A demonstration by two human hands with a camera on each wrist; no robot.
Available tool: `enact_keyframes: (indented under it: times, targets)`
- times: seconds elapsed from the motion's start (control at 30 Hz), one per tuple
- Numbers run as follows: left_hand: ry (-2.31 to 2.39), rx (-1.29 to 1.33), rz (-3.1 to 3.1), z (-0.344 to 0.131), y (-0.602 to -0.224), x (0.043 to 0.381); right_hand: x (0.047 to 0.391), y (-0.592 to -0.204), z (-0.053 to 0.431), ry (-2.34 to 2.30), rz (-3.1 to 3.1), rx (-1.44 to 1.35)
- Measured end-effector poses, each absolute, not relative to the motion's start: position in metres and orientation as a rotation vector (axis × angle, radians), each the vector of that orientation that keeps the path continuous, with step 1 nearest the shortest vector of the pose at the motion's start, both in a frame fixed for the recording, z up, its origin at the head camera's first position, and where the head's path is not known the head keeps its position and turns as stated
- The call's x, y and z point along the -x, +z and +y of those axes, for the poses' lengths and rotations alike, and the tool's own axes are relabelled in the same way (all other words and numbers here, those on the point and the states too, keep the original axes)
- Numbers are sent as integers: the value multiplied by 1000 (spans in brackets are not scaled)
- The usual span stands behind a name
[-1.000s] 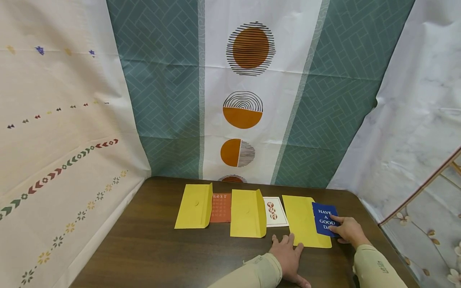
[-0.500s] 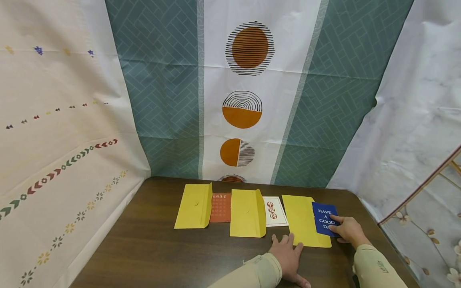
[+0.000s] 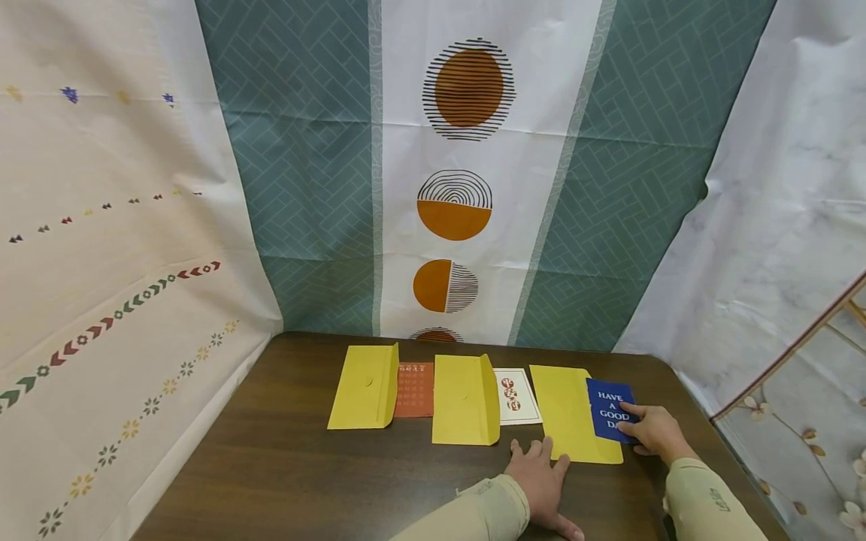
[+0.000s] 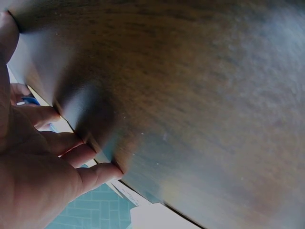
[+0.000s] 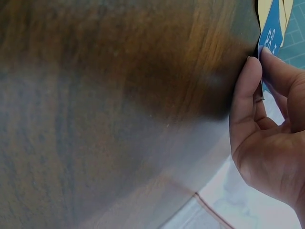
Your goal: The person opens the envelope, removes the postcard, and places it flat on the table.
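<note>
A blue card lettered HAVE A GOOD DAY overlaps the right side of the rightmost yellow envelope. My right hand pinches the card's right edge; in the right wrist view the thumb and fingers lie on opposite faces of it. Spread out on the table, my left hand has its fingertips right at the envelope's lower left corner. In the left wrist view that hand shows straight fingers touching the wood, with nothing held.
Farther left on the dark wooden table lie a middle yellow envelope and a left yellow envelope. Beside them are a white card with red print and a red card. Hanging cloths stand behind the table.
</note>
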State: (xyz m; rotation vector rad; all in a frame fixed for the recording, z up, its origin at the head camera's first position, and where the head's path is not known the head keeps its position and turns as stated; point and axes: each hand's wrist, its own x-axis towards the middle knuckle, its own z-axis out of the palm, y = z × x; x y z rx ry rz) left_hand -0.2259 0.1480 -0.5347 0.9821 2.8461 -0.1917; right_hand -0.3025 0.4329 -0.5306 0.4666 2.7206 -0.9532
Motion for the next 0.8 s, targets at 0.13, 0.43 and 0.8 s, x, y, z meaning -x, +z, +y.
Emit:
enact_keyframes:
  times: [0.13,0.43,0.8]
  targets:
    - [-198,-982,2844,149,-535,224,300,-531,438,-909,2752,-434]
    - [-222,-999,2850,148,-534,223,287,-530,466,-817,2831,-366]
    - [-195,-1024,2837,147,-534,220,280,-532,484,-645,2849,-379]
